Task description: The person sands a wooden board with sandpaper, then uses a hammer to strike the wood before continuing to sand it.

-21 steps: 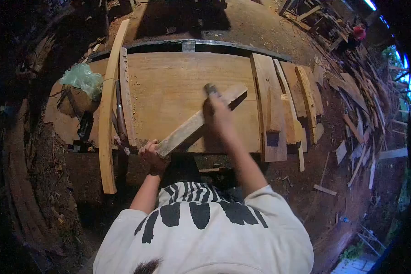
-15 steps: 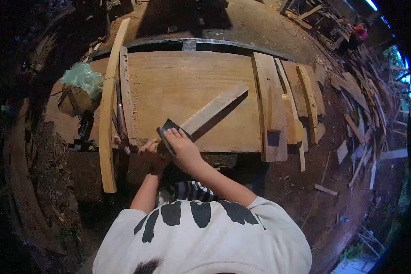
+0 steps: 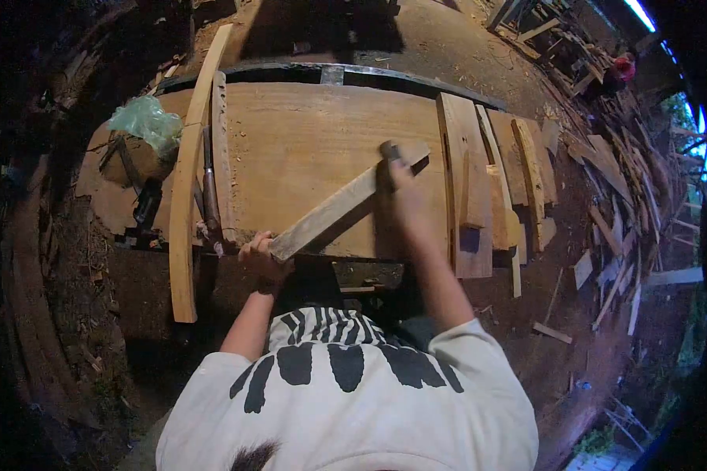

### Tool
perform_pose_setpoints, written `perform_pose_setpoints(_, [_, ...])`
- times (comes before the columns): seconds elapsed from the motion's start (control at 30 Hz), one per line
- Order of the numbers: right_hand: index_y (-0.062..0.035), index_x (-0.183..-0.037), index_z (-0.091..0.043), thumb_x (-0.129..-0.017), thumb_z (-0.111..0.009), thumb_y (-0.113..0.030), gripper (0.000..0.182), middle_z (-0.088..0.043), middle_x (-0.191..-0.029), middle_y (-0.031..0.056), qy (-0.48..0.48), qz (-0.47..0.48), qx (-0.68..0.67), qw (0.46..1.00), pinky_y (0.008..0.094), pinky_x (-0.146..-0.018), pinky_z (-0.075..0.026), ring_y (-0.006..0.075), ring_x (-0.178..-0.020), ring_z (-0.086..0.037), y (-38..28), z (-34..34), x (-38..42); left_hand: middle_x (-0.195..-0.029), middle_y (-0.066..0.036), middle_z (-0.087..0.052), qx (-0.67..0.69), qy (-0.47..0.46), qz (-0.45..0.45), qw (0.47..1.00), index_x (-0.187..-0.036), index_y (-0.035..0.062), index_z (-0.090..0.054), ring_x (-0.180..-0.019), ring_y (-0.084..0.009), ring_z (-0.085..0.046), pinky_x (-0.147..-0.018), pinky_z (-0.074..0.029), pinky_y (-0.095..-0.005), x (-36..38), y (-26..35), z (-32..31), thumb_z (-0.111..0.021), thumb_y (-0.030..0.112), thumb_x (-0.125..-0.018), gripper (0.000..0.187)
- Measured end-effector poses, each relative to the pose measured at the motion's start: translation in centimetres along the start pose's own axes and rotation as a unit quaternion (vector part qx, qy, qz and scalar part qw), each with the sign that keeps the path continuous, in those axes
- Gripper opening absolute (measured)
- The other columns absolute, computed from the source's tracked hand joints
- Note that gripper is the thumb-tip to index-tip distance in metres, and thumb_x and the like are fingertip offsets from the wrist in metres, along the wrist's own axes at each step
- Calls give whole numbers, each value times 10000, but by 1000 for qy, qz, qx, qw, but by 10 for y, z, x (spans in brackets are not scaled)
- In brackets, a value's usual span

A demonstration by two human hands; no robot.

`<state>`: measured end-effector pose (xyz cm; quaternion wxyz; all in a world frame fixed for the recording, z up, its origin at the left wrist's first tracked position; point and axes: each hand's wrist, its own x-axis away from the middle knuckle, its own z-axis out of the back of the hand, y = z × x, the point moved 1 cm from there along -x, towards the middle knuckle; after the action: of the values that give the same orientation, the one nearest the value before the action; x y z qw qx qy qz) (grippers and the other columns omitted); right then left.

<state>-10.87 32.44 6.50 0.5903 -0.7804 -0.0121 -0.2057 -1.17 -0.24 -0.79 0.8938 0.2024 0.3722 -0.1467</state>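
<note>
A straight wooden strip [image 3: 331,208] lies slanted across the wide wooden board [image 3: 306,133] of the bench, its near end at the front edge. My left hand [image 3: 261,261] is closed around that near end, fingers curled over its side. Toward the far end, my right hand [image 3: 406,200] presses a dark sheet of sandpaper [image 3: 390,152] against the strip. This hand is smeared by motion, and its lower fingers are hard to make out.
A long pale plank [image 3: 187,180] hangs past the bench's front edge on the left, near a clear plastic bag [image 3: 146,122] and a dark-handled tool [image 3: 210,196]. Several boards [image 3: 467,188] lie on the right. Scrap wood [image 3: 617,180] is piled beyond them.
My right hand has slid the sandpaper away from me and rightward, from the strip's near end to its far end. My left hand stays at the near end.
</note>
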Motion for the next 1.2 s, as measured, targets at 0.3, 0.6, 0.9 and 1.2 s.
perform_pose_setpoints(0.3, [18,-1262,-486,-819,-551,-75,458,-507,-1306,227,-184,301,444,824,420,-1060,-352,370,-1244,-459,32,-92,116,-1108,-70,-559,-49,-26,14,998,-1083,109,-464,-1070,-263,-492,-909,-294,-449,-10,8,13,-526,545,-802,522])
perform_pose_setpoints(0.6, [2,-1111,-578,-771,-576,-51,344,-624,-982,240,97,208,496,837,396,-784,-484,368,-909,-618,-53,34,-25,-1133,-99,-545,-6,-30,15,999,-1039,91,-521,-1081,-289,-490,-908,-309,-451,-7,6,13,-550,563,-797,532])
perform_pose_setpoints(0.9, [-10,-1142,-525,-791,-561,-67,358,-587,-1104,212,-153,430,454,765,442,-913,-443,359,-1031,-568,32,-127,144,-1083,-67,-534,-25,25,21,999,-1065,110,-466,-1054,-270,-490,-871,-332,-444,-3,0,-2,-557,562,-798,533])
perform_pose_setpoints(1.2, [-48,-1107,-582,-823,-600,-39,284,-603,-847,215,53,219,320,920,410,-686,-486,329,-795,-602,-54,-20,33,-1115,-80,-525,-1,-87,13,996,-1094,89,-471,-1080,-277,-459,-915,-292,-442,-10,3,18,-514,603,-805,592])
